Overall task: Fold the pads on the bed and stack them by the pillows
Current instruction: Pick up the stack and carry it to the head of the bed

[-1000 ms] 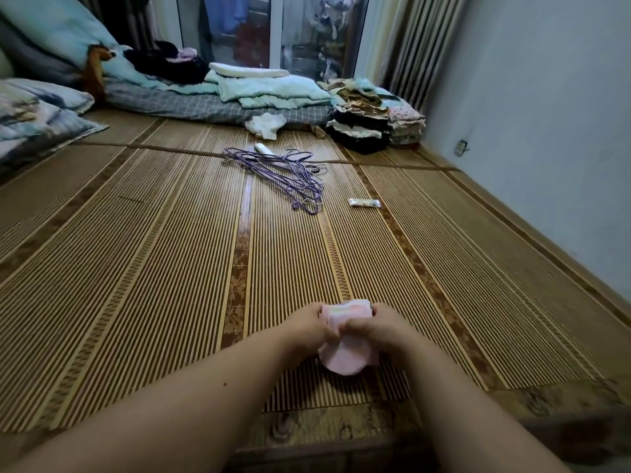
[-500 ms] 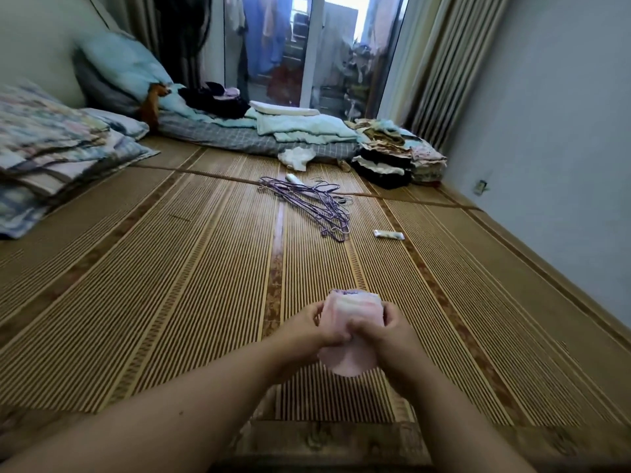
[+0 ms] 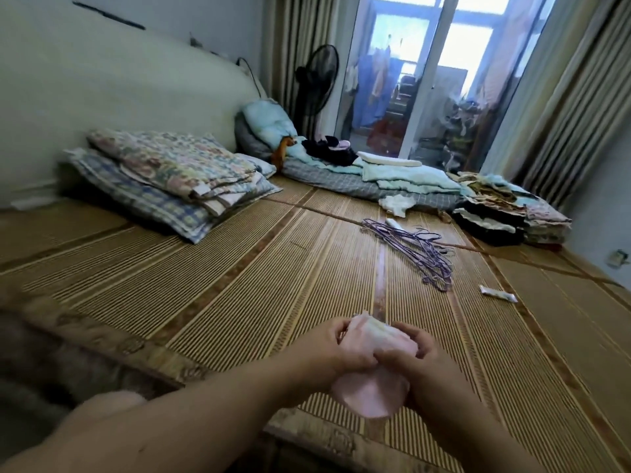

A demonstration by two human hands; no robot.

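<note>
A small pink pad (image 3: 370,392) is held above the near edge of the bamboo bed mat (image 3: 239,285). My left hand (image 3: 336,348) grips its left side and my right hand (image 3: 421,349) grips its right side, fingers curled over the folded top. The pad's rounded lower end hangs free below both hands. The pillows (image 3: 164,179), covered by folded patterned quilts, lie at the far left against the headboard.
Purple wire hangers (image 3: 415,252) lie mid-mat, with a small white tube (image 3: 498,295) to their right. Folded clothes (image 3: 505,213) are stacked at the far right, bedding and a white cloth (image 3: 396,204) along the far edge. A fan stands by the curtain.
The view has swung up and to the left, bringing the pillows and headboard into sight. Both hands still hold the pink pad, now pulled slightly wider across its top.
</note>
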